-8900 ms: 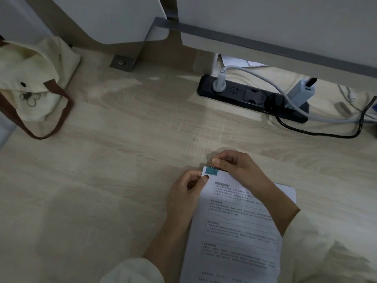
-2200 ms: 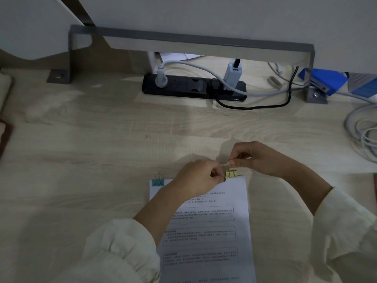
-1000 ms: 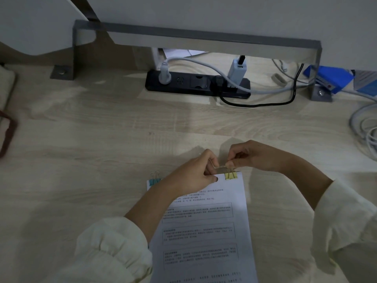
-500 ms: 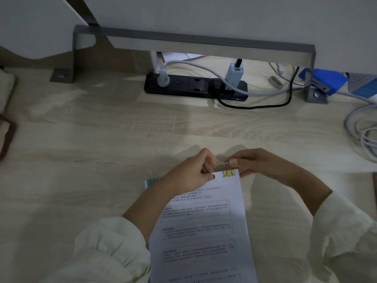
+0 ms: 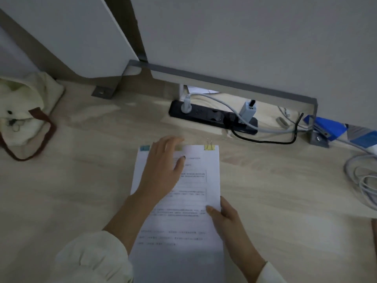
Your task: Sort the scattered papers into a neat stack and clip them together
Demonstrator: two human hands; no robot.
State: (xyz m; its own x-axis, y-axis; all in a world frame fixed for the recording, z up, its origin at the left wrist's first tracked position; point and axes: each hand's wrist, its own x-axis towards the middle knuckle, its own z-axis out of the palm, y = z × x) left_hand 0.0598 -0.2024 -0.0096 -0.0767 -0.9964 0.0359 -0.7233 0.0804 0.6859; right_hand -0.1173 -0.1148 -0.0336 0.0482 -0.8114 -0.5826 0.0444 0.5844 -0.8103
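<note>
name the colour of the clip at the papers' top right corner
Yellow; that binder clip on the papers shows best in the head view.

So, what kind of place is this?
Probably an office or study cubicle: a wooden desk, a grey partition behind it, a power strip with plugs, and printed papers.

Wood desk (image 5: pixel 81 190) w/ paper stack (image 5: pixel 193 201), black pwr strip (image 5: pixel 204 114), cream tote bag (image 5: pixel 20 111), coiled cable (image 5: pixel 363 180) on it.

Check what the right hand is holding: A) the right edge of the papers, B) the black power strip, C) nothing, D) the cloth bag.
A: the right hand grips the right edge of the papers, thumb on top of the sheet.
</note>
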